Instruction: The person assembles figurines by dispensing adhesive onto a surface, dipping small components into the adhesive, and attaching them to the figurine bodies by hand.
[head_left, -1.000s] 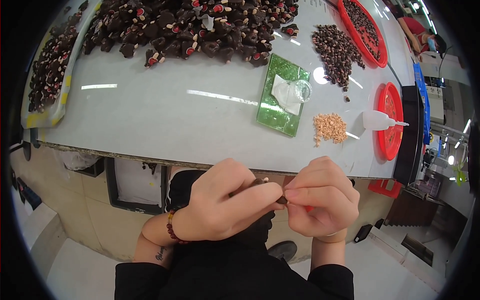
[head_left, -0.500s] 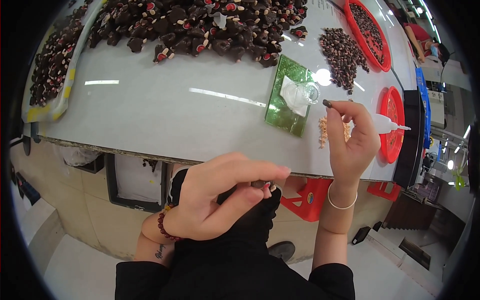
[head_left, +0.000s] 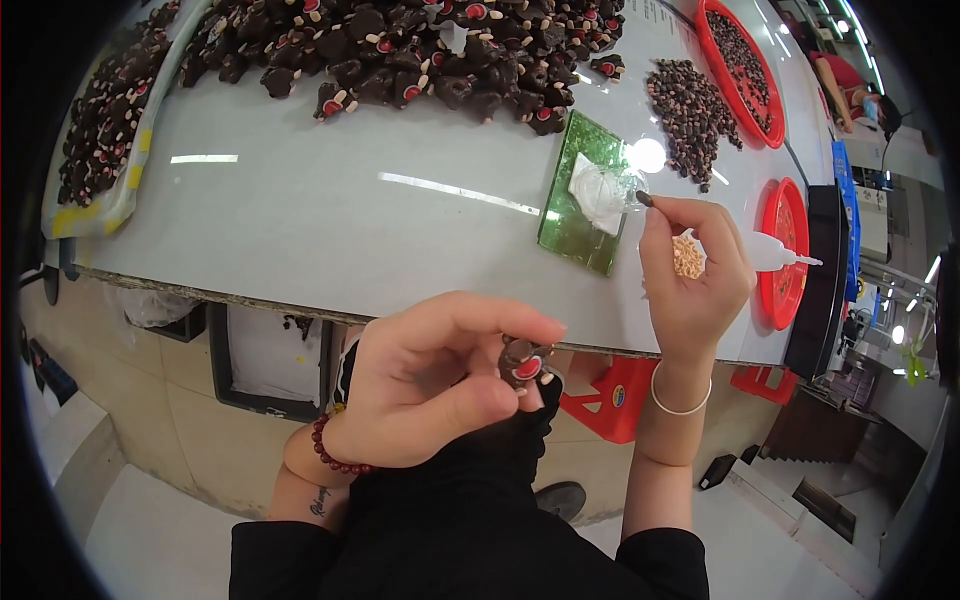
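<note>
My left hand (head_left: pixel 425 385) holds a small dark brown figurine (head_left: pixel 518 362) with a red patch and pale cream bits between thumb and fingers, in front of the table edge. Between thumb and forefinger, my right hand (head_left: pixel 700 265) pinches a tiny dark brown piece (head_left: pixel 644 199). That piece is over or at the rim of a small clear cup (head_left: pixel 628 182); whether they touch I cannot tell. The cup is by a folded white pad (head_left: pixel 596 200) on a green slab (head_left: pixel 568 238). Partly behind my right hand lies a little heap of cream bits (head_left: pixel 688 258).
Many similar brown figurines (head_left: pixel 400 60) are piled at the far side, more in a tray (head_left: pixel 125 205) at left. A heap of small brown pieces (head_left: pixel 690 120) lies beside a red tray (head_left: pixel 765 130). Near another red tray (head_left: pixel 795 215) is a white squeeze bottle (head_left: pixel 768 252).
The figurine in my left hand has turned up into view, and the fingers have parted a little around it. My right hand has shifted slightly left, bringing the tiny piece to the clear cup.
</note>
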